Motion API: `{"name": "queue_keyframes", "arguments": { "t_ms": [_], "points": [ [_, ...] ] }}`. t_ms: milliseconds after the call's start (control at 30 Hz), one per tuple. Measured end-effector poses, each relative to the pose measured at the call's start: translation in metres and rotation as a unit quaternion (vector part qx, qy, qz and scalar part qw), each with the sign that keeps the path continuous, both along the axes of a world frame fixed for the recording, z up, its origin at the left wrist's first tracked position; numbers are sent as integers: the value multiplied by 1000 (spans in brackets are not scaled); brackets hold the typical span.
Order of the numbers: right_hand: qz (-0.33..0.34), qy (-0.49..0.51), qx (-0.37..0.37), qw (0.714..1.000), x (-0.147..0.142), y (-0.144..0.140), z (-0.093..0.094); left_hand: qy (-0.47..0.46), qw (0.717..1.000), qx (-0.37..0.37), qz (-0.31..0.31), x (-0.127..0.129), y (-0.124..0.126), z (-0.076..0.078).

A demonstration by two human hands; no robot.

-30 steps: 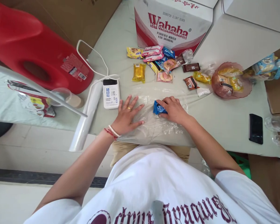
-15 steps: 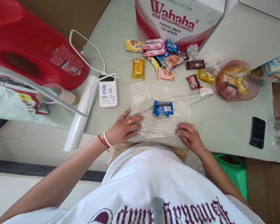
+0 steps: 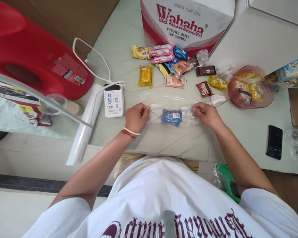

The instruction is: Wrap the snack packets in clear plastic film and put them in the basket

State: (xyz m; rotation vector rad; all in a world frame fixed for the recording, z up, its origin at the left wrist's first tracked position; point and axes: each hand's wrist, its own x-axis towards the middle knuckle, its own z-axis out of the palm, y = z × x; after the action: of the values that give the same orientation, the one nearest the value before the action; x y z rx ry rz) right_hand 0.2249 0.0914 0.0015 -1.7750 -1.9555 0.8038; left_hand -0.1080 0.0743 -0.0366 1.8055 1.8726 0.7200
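Left hand [image 3: 136, 116] pinches the left end of a clear plastic sheet [image 3: 169, 100]; right hand [image 3: 206, 114] pinches the right end. Sheet lies on the pale counter [image 3: 238, 132], folded over a blue snack packet [image 3: 172, 116] that sits midway between the hands, apparently wrapped inside, though the film is hard to read. Just beyond: a loose scatter of snacks [image 3: 169, 61] before a red-and-white water carton [image 3: 183, 23]. White power bank [image 3: 113, 100] sits beside the left hand, a roll of film [image 3: 85, 127] further left. Pink bowl [image 3: 250, 87] and black phone [image 3: 273, 142] lie to the right.
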Motion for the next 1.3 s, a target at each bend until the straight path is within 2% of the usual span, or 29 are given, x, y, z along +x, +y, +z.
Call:
{"name": "queue_keyframes", "arguments": {
  "t_ms": [67, 133, 200, 267, 333, 400, 467, 533, 600, 667, 767, 833, 900, 967, 1033, 1167, 1233, 1300],
  "points": [
    [-2, -86, 103, 991, -14, 0, 8, -3, 1000, 4, 21, 4, 1, -4],
    [33, -108, 178, 978, -34, -8, 17, -20, 999, 8, 37, 5, 4, -6],
    [118, -87, 174, 974, -57, -17, 21, -42, 998, 18, 52, 2, 6, -7],
    [197, -72, 131, 969, -78, -21, 15, -40, 995, 51, 72, -3, 3, -3],
    [219, -64, 97, 969, -91, -19, 3, -4, 990, 111, 92, -6, -8, 3],
    [210, -49, 88, 973, -97, -16, -9, 46, 978, 182, 94, -3, -28, 12],
    [202, -29, 93, 975, -98, -15, -15, 74, 966, 244, 49, 7, -48, 18],
    [199, -9, 93, 976, -95, -14, -13, 79, 958, 270, -58, 24, -60, 22],
    [210, 15, 74, 975, -90, -11, -6, 93, 959, 234, -131, 42, -57, 21],
    [222, 21, 49, 974, -83, -2, 4, 118, 964, 174, -163, 56, -45, 18],
    [183, -59, 69, 979, -77, 26, 13, 143, 965, 110, -189, 65, -27, 12],
    [147, -142, 86, 975, -77, 47, 11, 146, 965, 97, -195, 65, -21, 11],
    [142, -208, 57, 966, -82, 65, 4, 149, 964, 100, -196, 65, -21, 12],
    [148, -242, 6, 959, -87, 78, -1, 159, 962, 112, -193, 65, -24, 14],
    [155, -241, -15, 958, -89, 83, 1, 175, 959, 121, -185, 66, -27, 14],
    [208, -185, 58, 959, -85, 65, 25, 193, 959, 120, -169, 69, -31, 14],
    [241, -189, 76, 949, -84, 42, 36, 192, 961, 109, -165, 70, -31, 15],
    [268, -219, 64, 936, -86, 15, 38, 182, 964, 90, -171, 70, -30, 15]
  ]
}}
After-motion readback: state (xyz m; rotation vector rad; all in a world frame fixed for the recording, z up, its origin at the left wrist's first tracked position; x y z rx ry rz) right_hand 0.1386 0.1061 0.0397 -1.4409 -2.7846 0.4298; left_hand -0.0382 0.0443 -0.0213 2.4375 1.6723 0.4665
